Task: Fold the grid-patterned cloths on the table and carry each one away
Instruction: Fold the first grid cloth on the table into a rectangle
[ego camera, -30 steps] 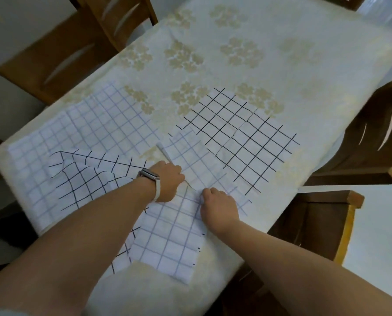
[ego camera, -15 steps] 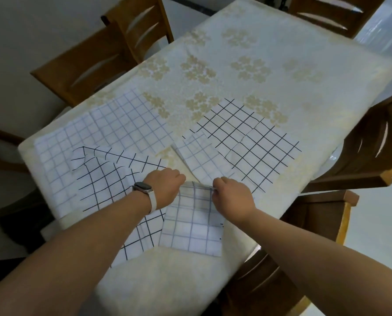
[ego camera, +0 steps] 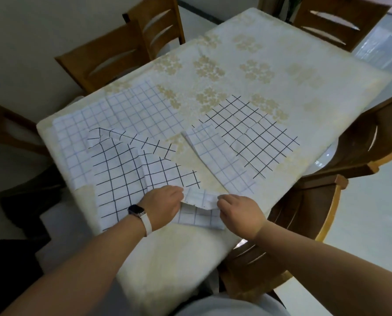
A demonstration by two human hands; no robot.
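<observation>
A: Where is the cloth being worked on?

B: The small folded cloth [ego camera: 199, 213], white with a fine blue grid, lies at the near edge of the tabletop [ego camera: 270, 71], between the two hands. Its left end overlaps the large black-grid cloth [ego camera: 122, 174], and another fine-grid cloth [ego camera: 218, 158] lies just beyond it.

A: And the hands?

B: The left hand [ego camera: 162, 208] has its fingers curled together, pinching the cloth's upper left edge. The right hand [ego camera: 240, 213] is curled the same way on the upper right edge. That top edge is raised a little off the layer under it.

A: How will it handle?

B: Light and limp, I'd judge. It sags between the pinches and holds no shape of its own. It looks thin, so layers could slide apart on the smooth table covering. Taking it at the two corners of the free edge, as now, seems best; a single pinch in the middle would probably let the ends droop and the fold open.

A: Which way does it run?

B: Its long axis goes left to right, roughly along the near table edge. The raised edge faces away from the person, the folded body toward them.
</observation>
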